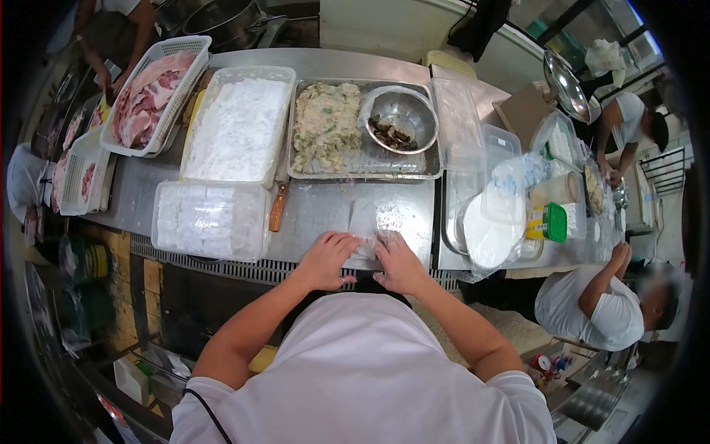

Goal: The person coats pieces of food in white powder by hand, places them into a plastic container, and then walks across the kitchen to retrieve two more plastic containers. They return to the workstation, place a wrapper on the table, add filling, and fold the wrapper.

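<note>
My left hand [328, 260] and my right hand [400, 262] are side by side at the front edge of the steel table [318, 214]. Between their fingertips lies a thin, pale, translucent sheet [363, 223], which both hands touch. The fingers of each hand are curled; whether they pinch the sheet is too small to tell. Beyond the hands, a metal tray [355, 164] bears a pale chopped mixture with green bits [325, 122] and a steel bowl [405, 118] with dark pieces inside. A wooden handle [278, 207] lies left of my left hand.
At left stand a tub of white powder [238, 126], a lidded plastic box [211, 220] and a basket of raw meat [157, 96]. Plastic containers, lids and a green-lidded tub [547, 222] crowd the right. People in white shirts stand at the far right and left.
</note>
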Demonstrator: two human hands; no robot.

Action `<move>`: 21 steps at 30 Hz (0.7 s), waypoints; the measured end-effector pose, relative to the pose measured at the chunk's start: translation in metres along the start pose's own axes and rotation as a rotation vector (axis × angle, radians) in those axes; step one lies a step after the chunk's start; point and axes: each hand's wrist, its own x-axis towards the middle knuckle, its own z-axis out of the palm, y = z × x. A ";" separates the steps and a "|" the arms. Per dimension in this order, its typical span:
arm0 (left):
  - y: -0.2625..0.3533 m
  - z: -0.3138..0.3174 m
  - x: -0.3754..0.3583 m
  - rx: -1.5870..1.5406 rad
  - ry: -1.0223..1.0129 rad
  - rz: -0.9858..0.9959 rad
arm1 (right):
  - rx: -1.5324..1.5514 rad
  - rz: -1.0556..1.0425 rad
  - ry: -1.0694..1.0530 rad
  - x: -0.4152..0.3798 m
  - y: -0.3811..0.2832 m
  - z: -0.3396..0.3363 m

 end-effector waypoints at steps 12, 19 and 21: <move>-0.002 0.034 -0.003 -0.074 0.265 0.051 | 0.038 -0.068 0.243 -0.019 0.002 0.043; -0.002 0.034 0.017 -0.066 0.296 -0.042 | 0.215 0.186 0.208 -0.002 0.003 0.044; -0.002 0.035 0.026 -0.066 0.301 -0.132 | 0.166 0.221 0.178 0.006 0.003 0.040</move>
